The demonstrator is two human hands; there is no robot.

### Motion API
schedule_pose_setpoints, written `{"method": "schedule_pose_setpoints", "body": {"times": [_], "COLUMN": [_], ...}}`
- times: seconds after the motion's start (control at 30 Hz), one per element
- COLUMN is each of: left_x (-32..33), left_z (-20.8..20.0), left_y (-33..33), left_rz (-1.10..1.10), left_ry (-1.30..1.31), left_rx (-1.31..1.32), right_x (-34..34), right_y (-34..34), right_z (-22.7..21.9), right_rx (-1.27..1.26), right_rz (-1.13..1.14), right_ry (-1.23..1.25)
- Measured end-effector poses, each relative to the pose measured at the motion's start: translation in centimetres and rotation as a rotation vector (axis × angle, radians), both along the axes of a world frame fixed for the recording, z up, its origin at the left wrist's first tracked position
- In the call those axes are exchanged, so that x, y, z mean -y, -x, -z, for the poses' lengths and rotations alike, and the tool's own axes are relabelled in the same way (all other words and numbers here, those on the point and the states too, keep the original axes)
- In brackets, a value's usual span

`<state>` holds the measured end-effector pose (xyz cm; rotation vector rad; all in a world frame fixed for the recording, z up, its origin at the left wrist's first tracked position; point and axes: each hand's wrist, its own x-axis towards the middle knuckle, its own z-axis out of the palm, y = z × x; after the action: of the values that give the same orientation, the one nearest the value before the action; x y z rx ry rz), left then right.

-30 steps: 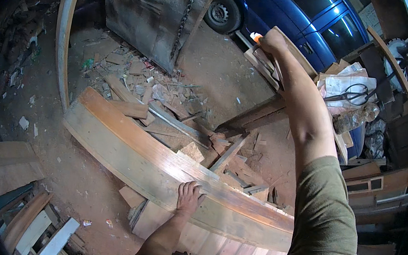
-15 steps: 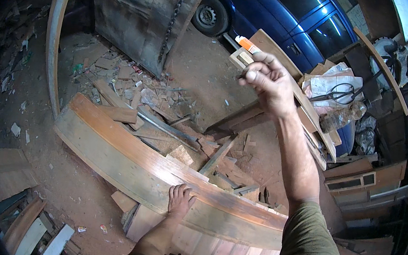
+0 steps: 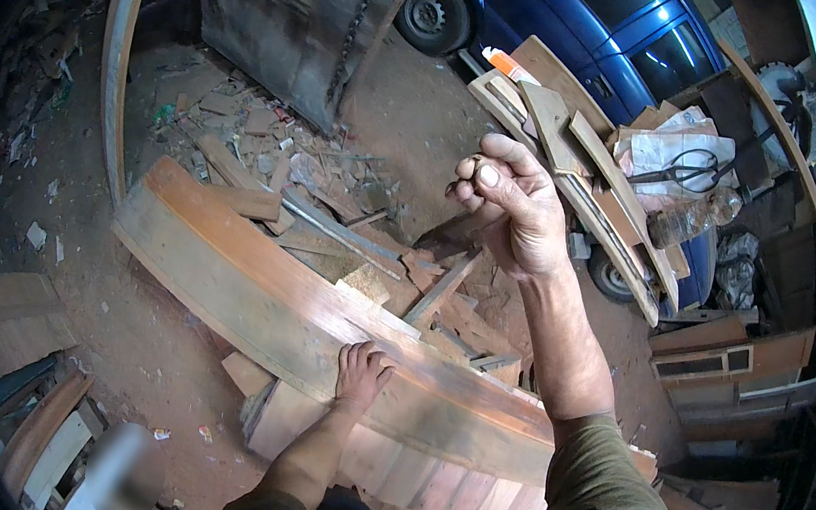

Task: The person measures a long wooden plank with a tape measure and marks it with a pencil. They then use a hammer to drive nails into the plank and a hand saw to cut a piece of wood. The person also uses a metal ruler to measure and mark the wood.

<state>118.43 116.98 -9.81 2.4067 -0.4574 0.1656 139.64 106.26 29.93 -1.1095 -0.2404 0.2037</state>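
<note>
In front of me lies a long curved wooden piece, with a reddish-brown upper band and a paler face. My left hand rests on it with the fingers spread. Raised over the far side of this piece is my right hand, its thumb and fingers pinched together. Something small and dark shows at the fingertips, too small to name. Pale wooden slats sit along the near side of the curved piece.
Wood offcuts lie beyond the curved piece. At the right, stacked boards carry papers, a clear plastic bottle and dark-handled scissors or shears. A blue vehicle stands behind, beside a large dark metal sheet.
My right hand has come down and slightly left, still pinched. My left hand keeps its place on the wood. The view has shifted slightly.
</note>
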Motion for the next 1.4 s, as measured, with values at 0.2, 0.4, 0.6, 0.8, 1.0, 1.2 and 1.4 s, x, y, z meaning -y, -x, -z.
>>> {"method": "schedule_pose_setpoints", "body": {"times": [0.2, 0.4, 0.6, 0.8, 1.0, 1.2, 1.4], "left_x": [0.4, 0.8, 1.8, 2.0, 5.9, 10.2, 15.6], "left_z": [0.1, 0.3, -5.1, -14.7, -17.0, -18.1, -17.6], "left_y": [0.3, 0.2, 2.0, 8.7, 14.6, 21.0, 30.6], "left_rz": [0.008, -0.02, -0.017, 0.247, 0.31, 0.304, 0.175], "left_ry": [-0.049, -0.02, 0.813, 0.909, 0.856, 0.686, 0.45], "left_rx": [-0.025, -0.065, -0.67, -1.043, -0.991, -0.949, -0.938], "right_x": [0.7, 1.9, 6.4, 10.9, 14.2, 20.1, 29.9], "right_y": [3.9, 13.4, 26.1, 34.2, 40.3, 47.1, 56.9], "right_z": [0.3, 7.8, 15.5, 17.9, 18.6, 18.5, 20.6], "right_rx": [-0.078, -0.188, -0.387, -0.538, -0.503, -0.384, -0.276], "right_rz": [0.05, -0.05, 0.133, 0.239, 0.269, 0.137, 0.084], "right_ry": [0.103, 0.303, 0.64, 0.572, 0.474, 0.538, 0.66]}}
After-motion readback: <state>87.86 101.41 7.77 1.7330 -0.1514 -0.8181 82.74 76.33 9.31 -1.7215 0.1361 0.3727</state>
